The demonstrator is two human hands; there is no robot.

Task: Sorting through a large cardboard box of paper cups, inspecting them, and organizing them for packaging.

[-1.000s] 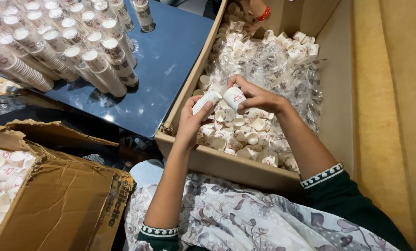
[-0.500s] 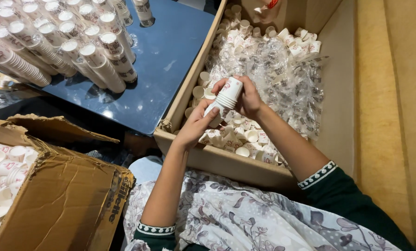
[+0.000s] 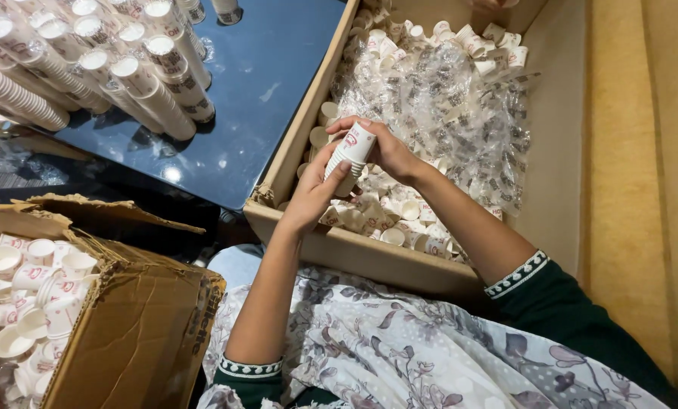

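A short stack of white paper cups with a red mark is held tilted between both hands over a large cardboard box. My left hand grips the stack from below. My right hand cups its upper end. Beneath the hands the box holds many loose white paper cups and crumpled clear plastic wrap.
Several long stacks of cups lie in rows on a dark blue glossy table at the upper left. A second, torn cardboard box with loose cups stands at the lower left. A floral cloth covers my lap.
The two hands have brought the cups together into one stack and lifted it slightly; the loose cup in the right hand a second ago now sits on the stack.
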